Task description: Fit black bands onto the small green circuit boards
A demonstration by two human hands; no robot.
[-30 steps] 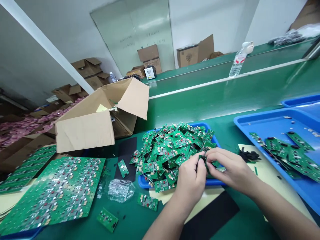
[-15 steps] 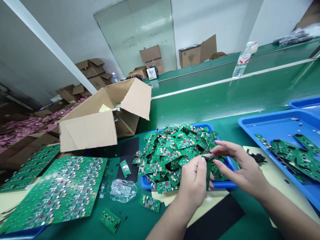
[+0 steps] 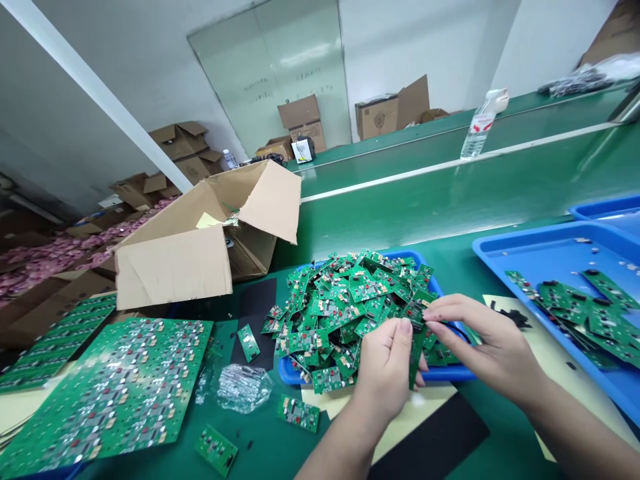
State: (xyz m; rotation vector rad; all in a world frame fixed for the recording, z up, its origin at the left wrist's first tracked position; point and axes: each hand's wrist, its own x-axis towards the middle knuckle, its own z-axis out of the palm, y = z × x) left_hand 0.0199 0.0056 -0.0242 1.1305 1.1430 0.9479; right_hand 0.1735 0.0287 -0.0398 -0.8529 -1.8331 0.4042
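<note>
My left hand [image 3: 387, 370] is closed around a small green circuit board [image 3: 416, 353], held nearly on edge above the front of a blue tray [image 3: 295, 375]. Thumb and fingers of my right hand [image 3: 477, 340] are pinched together at the board's upper end, next to something small and dark that I cannot make out. Behind and left of the hands, a heap of small circuit boards [image 3: 340, 307] fills the tray. A few loose boards, including one circuit board [image 3: 299, 413], lie on the green table to the left.
Uncut circuit panels [image 3: 135, 387] lie at left, near a crumpled clear plastic bag [image 3: 245, 388]. An open cardboard box [image 3: 175, 267] stands behind them. At right, another blue tray [image 3: 525, 241] holds boards with black pieces. Small black strips [image 3: 515, 316] lie on yellow paper [image 3: 555, 373].
My right thumb and fingers have closed in to a pinch at the board's upper end. My left hand keeps its hold, with the board slightly turned.
</note>
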